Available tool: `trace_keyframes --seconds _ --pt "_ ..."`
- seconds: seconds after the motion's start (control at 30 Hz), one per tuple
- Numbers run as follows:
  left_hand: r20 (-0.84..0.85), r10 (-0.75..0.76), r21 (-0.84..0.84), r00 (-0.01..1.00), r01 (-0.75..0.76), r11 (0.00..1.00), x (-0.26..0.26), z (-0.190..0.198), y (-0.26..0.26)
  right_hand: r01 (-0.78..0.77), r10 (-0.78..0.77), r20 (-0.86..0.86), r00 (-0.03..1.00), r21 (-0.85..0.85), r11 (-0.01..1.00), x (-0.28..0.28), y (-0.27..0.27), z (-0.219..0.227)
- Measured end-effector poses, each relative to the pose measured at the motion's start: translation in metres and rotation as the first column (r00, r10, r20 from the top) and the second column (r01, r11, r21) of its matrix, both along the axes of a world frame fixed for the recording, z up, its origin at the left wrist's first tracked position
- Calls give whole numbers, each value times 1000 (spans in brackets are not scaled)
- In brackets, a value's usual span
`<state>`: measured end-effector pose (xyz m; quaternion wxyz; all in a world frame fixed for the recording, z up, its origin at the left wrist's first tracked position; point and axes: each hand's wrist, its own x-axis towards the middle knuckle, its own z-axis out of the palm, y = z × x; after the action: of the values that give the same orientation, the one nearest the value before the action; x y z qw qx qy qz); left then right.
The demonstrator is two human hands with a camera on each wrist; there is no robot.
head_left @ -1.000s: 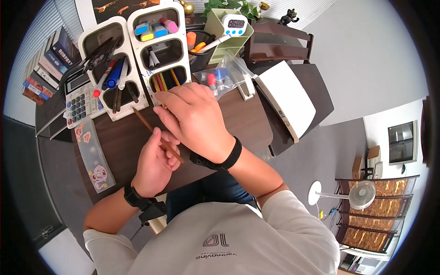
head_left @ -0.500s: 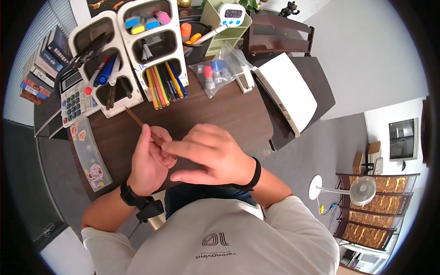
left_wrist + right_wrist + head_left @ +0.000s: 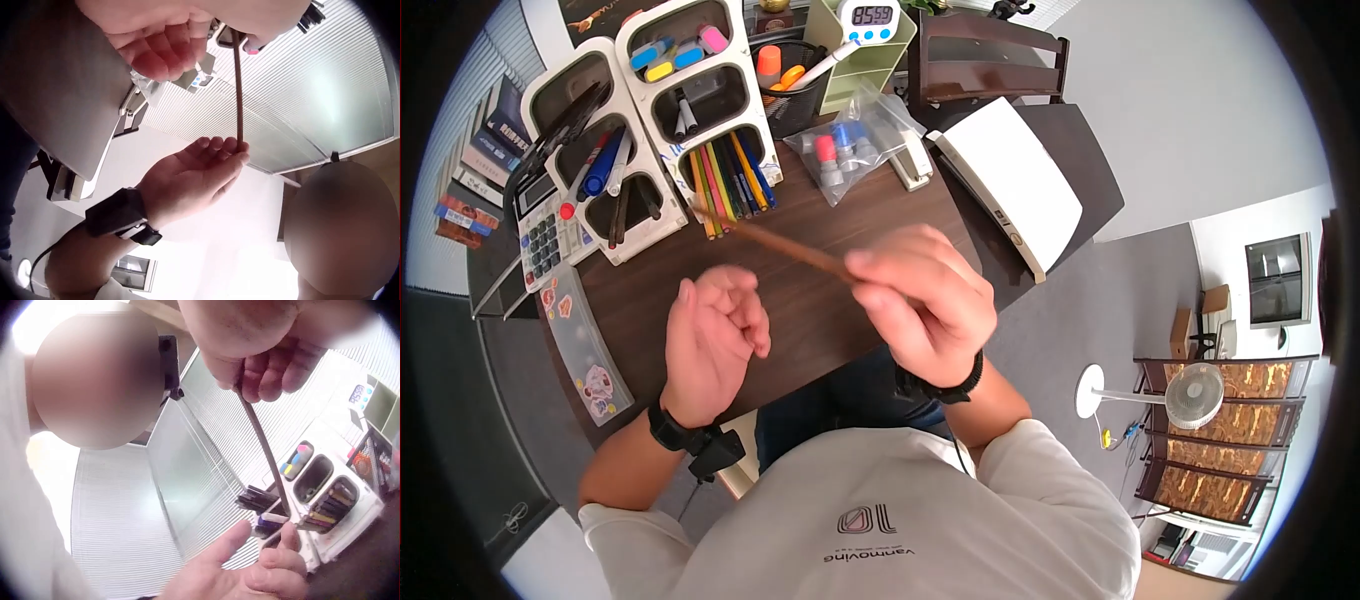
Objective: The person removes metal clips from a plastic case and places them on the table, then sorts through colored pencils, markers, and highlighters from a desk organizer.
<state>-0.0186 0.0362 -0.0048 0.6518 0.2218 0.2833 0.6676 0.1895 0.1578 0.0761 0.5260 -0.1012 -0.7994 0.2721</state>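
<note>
A slim brown pencil (image 3: 785, 245) is pinched by one end between thumb and fingertips of my right hand (image 3: 930, 305), and its far end points left toward the organizer. My left hand (image 3: 712, 335) is held palm up, its fingers loosely bent and holding nothing, apart from the pencil. In the left wrist view the pencil (image 3: 238, 94) stands nearly upright above the right fingertips. Several colored pencils (image 3: 730, 185) lean in the lower compartment of the white organizer (image 3: 772, 165), just beyond the hands.
Beside it, another white organizer (image 3: 668, 232) holds markers (image 3: 605, 165). A calculator (image 3: 550, 240) and a sticker-covered strip (image 3: 585, 350) lie on the left. Farther right are a mesh cup (image 3: 795, 112), a plastic bag of small bottles (image 3: 845, 150), a stapler (image 3: 912, 165) and a white box (image 3: 1015, 185).
My right hand came back from the colored pencils to my left hand, took the brown pencil from it, and moved right with it. The left hand has let go and its fingers have loosened.
</note>
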Motion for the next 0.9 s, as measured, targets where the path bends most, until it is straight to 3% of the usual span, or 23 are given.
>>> trace_keyframes --seconds 0.03,0.1,0.3,0.57,0.73,0.9 --pt "0 3 -1 1000 -3 1000 1 4 2 51 -53 41 998 57 997 -6 4 -2" --pt "-42 141 -141 989 -146 979 4 16 7 101 -110 76 991 118 988 -20 11 -6" --pt "13 107 -26 994 -107 994 -3 9 7 170 -232 187 955 295 940 -74 20 -29" --pt "23 83 7 996 -83 997 -4 12 7 160 -221 207 953 278 947 -93 24 -32" --pt "12 87 32 996 -87 996 -4 11 8 161 -197 216 956 174 971 -77 21 -24" --pt "-6 31 -33 999 -31 999 -6 12 7 142 -177 154 972 212 967 -92 47 -8"
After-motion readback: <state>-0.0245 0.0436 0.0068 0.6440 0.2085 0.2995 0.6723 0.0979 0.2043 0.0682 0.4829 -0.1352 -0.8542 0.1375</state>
